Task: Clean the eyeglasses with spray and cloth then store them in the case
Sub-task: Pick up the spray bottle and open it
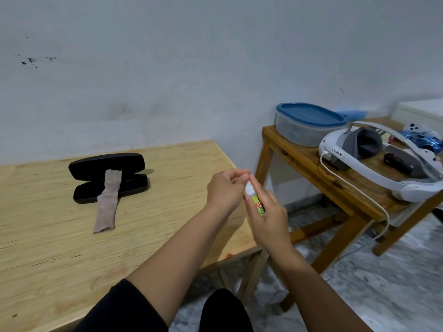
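Observation:
A small spray bottle with a green label and a white cap is held upright over the table's right edge. My right hand wraps around its body. My left hand pinches the white cap at its top. A black eyeglass case lies open on the wooden table to the left. A beige cloth is draped over the case's lower half and trails toward me. No eyeglasses show in the view.
A smaller wooden side table stands to the right, carrying a blue-lidded plastic container, a white headset with a cable, a dark remote and a blue toy car. A grey wall is behind. My dark-clothed knee is below.

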`<state>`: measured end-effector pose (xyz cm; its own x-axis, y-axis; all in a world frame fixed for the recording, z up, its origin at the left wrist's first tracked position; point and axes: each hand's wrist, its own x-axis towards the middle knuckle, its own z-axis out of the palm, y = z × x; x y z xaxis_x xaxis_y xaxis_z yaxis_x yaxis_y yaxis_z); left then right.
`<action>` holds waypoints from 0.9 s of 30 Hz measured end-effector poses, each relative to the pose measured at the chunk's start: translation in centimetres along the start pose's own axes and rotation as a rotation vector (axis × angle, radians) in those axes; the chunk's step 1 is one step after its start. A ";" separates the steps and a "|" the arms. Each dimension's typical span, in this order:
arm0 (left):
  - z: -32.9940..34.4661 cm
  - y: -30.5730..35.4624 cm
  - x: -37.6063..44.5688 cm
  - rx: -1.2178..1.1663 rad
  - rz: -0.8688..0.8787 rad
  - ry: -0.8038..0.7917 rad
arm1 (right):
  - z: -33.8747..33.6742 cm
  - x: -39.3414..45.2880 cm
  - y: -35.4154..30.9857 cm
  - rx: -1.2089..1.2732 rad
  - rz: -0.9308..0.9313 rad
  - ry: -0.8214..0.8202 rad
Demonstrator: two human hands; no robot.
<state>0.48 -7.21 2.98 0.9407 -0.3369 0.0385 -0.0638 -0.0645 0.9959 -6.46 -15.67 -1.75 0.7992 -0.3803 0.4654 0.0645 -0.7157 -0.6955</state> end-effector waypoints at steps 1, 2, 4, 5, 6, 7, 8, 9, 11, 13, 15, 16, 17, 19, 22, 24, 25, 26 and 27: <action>0.1 0.1 0.1 -0.016 -0.010 0.010 | 0.0 0.0 0.1 -0.026 -0.015 0.004; -0.1 0.3 0.5 -0.046 -0.012 0.041 | 0.0 0.0 0.2 -0.050 -0.040 0.005; -1.5 1.1 1.9 -0.099 0.015 0.179 | -0.2 -0.7 0.7 -0.068 -0.069 -0.017; -2.4 1.6 2.7 -0.083 0.041 0.236 | -0.5 -1.1 0.8 -0.059 -0.054 -0.036; -3.4 2.0 3.3 -0.041 0.069 0.261 | -0.7 -1.4 1.0 -0.042 -0.029 -0.050; -4.1 2.2 3.4 0.003 0.093 0.250 | -0.9 -1.6 1.1 -0.016 -0.008 -0.051; -4.3 2.2 3.3 0.046 0.113 0.211 | -1.1 -1.5 1.1 0.018 0.001 -0.038; -4.2 1.8 3.0 0.091 0.125 0.160 | -1.2 -1.3 0.9 0.049 0.006 -0.022; -3.3 0.4 1.7 0.165 0.135 0.071 | -1.4 -0.7 0.3 0.086 0.012 -0.010; -2.5 -1.4 0.7 0.253 0.146 0.011 | -1.6 -0.3 0.0 0.116 0.007 -0.011; -2.0 -3.0 -0.1 0.335 0.122 -0.041 | -1.8 -0.1 0.2 0.151 -0.003 -0.019; -1.7 -3.5 -0.5 0.355 0.102 -0.061 | -1.9 -0.1 0.3 0.170 0.008 -0.020; -1.5 -4.1 -0.9 0.372 0.084 -0.079 | -1.9 -0.2 0.4 0.178 0.026 -0.017; -1.1 -4.9 -1.5 0.428 0.085 -0.108 | -1.9 -0.3 0.7 0.170 0.051 -0.005; -1.0 -5.4 -1.8 0.472 0.107 -0.112 | -1.8 -0.6 0.9 0.169 0.052 0.001; -0.9 -5.5 -1.8 0.479 0.115 -0.103 | -1.8 -0.7 0.8 0.182 0.057 -0.013; -0.9 -5.6 -1.9 0.478 0.115 -0.102 | -1.8 -0.7 0.8 0.181 0.063 -0.021; -0.9 -5.6 -1.9 0.476 0.117 -0.103 | -1.7 -0.7 0.7 0.179 0.067 -0.026; -1.0 -5.7 -1.8 0.478 0.118 -0.106 | -1.7 -0.7 0.6 0.177 0.070 -0.027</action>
<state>-0.57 -5.31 -2.68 0.8807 -0.4594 0.1150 -0.3361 -0.4352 0.8352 -8.00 -16.80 -1.53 0.8210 -0.4082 0.3992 0.1101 -0.5728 -0.8122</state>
